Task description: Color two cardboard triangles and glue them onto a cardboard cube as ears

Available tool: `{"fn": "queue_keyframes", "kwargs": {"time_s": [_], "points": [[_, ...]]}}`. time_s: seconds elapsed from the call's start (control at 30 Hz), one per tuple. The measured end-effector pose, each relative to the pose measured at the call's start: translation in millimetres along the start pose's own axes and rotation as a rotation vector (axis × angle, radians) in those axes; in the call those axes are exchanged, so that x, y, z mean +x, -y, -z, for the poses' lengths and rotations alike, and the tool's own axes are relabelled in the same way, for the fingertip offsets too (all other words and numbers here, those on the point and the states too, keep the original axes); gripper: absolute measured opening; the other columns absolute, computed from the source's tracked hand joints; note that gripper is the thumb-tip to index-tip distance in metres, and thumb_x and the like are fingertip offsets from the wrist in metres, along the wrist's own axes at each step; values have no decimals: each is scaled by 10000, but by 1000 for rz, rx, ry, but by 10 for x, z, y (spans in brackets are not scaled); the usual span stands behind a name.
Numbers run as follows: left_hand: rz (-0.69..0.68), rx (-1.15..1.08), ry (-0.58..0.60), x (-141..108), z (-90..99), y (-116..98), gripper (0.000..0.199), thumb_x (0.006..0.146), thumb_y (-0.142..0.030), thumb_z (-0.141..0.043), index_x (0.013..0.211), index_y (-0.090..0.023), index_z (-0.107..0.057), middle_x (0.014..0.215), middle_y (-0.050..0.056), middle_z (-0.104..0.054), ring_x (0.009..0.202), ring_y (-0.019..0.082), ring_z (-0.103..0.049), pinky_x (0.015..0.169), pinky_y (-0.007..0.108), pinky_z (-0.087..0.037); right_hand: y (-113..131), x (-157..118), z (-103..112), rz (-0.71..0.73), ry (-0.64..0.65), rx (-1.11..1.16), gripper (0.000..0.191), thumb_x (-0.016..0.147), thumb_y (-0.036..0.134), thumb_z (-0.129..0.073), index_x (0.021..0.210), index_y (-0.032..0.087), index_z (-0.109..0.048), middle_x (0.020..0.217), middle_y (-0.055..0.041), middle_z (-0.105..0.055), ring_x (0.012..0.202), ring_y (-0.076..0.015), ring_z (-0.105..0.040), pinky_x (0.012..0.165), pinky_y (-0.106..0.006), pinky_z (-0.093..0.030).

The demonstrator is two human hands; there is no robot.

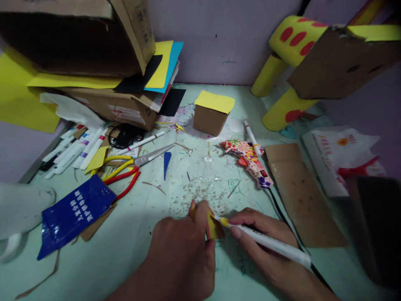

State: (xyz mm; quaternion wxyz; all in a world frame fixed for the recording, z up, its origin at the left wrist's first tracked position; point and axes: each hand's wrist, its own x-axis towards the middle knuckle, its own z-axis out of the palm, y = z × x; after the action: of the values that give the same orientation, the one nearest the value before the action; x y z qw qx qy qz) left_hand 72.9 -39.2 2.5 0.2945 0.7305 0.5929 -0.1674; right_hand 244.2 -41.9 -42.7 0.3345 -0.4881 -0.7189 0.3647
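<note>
Hands (184, 246) (267, 262) just apart; marker (275, 245) near edge of yellow piece (214, 229)

On the counter (97, 267), scissors (139, 161) lie left of and beyond the left fingers (201, 212). Beyond the right fingers (250, 217) lies a glue gun (249, 161); to their right, a cardboard strip (303, 196). Farther back, ahead of both, stands a cardboard box (209, 120).

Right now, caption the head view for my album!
White marker in right hand points at yellow piece in left hand.
</note>
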Motion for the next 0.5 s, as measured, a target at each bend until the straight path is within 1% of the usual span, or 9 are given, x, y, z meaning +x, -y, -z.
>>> {"fn": "queue_keyframes", "kwargs": {"time_s": [0.07, 0.17, 0.23, 0.3, 0.37, 0.4, 0.43, 0.5], "points": [[-6, 0, 6, -4, 8, 0, 594, 807, -306, -411, 1372, -143, -325, 845, 120, -711, 719, 339, -674, 641, 489, -518, -16, -21, 2, 5, 10, -9, 96, 813, 196, -559, 750, 195, -631, 620, 7, -673, 509, -116, -620, 475, -189, -462], [-4, 4, 7, -10, 14, 4, 575, 807, -305, -411, 1357, -153, -338, 823, 118, -710, 712, 339, -675, 629, 483, -518, -33, -48, 27, -2, 70, -12, 164, 808, 211, -529, 652, 202, -578, 506, 33, -592, 414, -107, -542, 400, -198, -394], [1, 3, 5, -12, 7, 7, 558, 810, -304, -408, 1345, -158, -352, 824, 117, -710, 713, 338, -675, 632, 486, -517, -40, -48, 40, -16, 77, -10, 192, 816, 220, -518, 629, 208, -561, 481, 39, -562, 396, -109, -520, 389, -208, -377], [-1, 1, 8, -8, -6, 10, 561, 810, -305, -408, 1349, -164, -346, 839, 111, -710, 719, 338, -673, 637, 493, -516, -43, -30, 39, -19, 52, -16, 165, 823, 231, -534, 667, 211, -588, 522, 28, -599, 429, -121, -555, 414, -217, -407], [0, 0, 13, -3, -16, 13, 592, 809, -311, -411, 1374, -166, -311, 850, 104, -711, 729, 341, -671, 644, 500, -515, -47, -9, 31, -13, 20, -14, 105, 826, 238, -560, 748, 214, -627, 613, 6, -660, 503, -139, -610, 464, -226, -454], [2, 3, 14, -1, -17, 14, 610, 809, -316, -411, 1388, -165, -290, 854, 106, -711, 731, 342, -671, 644, 501, -515, -51, -1, 29, -10, 24, -12, 85, 826, 236, -568, 783, 216, -639, 653, -2, -679, 535, -145, -627, 488, -230, -469], [3, 9, 14, 0, -15, 14, 624, 810, -318, -411, 1398, -160, -275, 849, 110, -710, 730, 343, -671, 642, 501, -515, -55, 3, 29, -9, 36, -11, 79, 825, 229, -570, 797, 217, -643, 667, -3, -684, 548, -146, -633, 496, -231, -472], [8, 25, 12, -2, -5, 13, 630, 813, -314, -409, 1404, -144, -272, 816, 120, -707, 721, 345, -672, 634, 496, -515, -65, -3, 36, -7, 71, -13, 100, 820, 217, -557, 752, 218, -631, 609, 10, -654, 502, -135, -603, 464, -227, -446]]}}
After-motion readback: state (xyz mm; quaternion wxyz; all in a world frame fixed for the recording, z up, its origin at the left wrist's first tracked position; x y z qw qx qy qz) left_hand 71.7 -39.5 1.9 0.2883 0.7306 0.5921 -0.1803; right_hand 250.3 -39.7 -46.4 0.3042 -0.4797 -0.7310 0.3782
